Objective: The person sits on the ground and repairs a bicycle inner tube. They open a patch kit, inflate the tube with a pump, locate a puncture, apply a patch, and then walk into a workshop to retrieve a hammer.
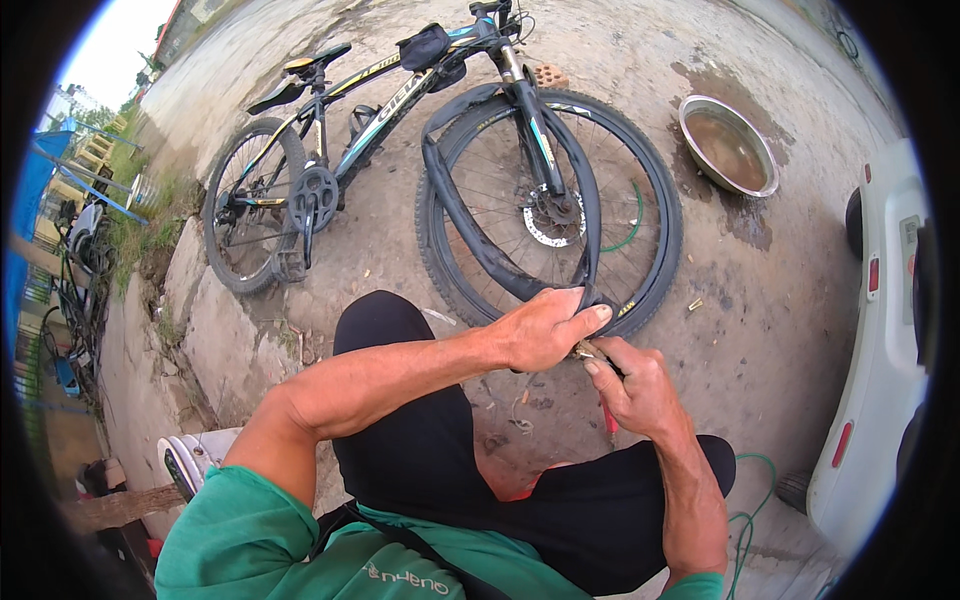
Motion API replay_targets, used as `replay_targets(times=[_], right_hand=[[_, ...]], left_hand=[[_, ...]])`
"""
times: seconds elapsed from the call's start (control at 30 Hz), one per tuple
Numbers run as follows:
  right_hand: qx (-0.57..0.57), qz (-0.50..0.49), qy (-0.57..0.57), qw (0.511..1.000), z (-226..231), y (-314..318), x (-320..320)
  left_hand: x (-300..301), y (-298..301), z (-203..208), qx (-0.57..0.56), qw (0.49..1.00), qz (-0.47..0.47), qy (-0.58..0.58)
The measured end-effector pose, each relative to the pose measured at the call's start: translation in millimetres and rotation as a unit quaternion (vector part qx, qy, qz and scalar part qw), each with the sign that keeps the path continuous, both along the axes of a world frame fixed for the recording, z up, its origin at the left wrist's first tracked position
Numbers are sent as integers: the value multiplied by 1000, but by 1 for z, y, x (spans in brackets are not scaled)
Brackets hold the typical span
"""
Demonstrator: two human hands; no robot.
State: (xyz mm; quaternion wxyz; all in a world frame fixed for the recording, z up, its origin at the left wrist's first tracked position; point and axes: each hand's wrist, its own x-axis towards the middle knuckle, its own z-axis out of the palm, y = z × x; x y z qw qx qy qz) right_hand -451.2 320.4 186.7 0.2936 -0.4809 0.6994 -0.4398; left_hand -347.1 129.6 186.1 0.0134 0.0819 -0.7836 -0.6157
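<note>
A black inner tube (468,232) hangs in a loop over the front wheel (676,215) of a bicycle (385,125). Its lower end comes down to my hands. My left hand (545,328) is closed around the tube, thumb pointing right. Close beside it, my right hand (638,385) grips a metal tool (588,350) against or near the tube. A red handle shows below the fingers, so it looks like pliers. My fingers partly hide the jaws and what they touch.
A metal basin (728,146) of murky water stands on wet concrete at the upper right. A white vehicle (868,350) is at the far right, with a green hose (745,530) near it. Behind the fork lies a perforated brick (551,76). Bicycle parts (75,290) are piled at the left.
</note>
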Motion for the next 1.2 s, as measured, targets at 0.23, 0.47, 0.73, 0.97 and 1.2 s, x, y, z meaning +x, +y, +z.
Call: replay_targets(times=[0.23,0.47,0.73,0.97,1.2], right_hand=[[0,-11,7,1000,-6,3,2],[4,-40,13,999,-4,-5,0],[60,-99,30,993,-16,-5,-3],[65,-53,7,996,-20,-6,-23],[412,-78,41,907,-113,31,-79]], left_hand=[[-3,7,-10,0,1000,17,-23],[-7,2,-8,-34,998,-16,-53],[-10,0,-3,-85,990,-15,-115],[-17,-10,19,-74,990,-7,-116],[-7,-32,30,-87,986,21,-143]])
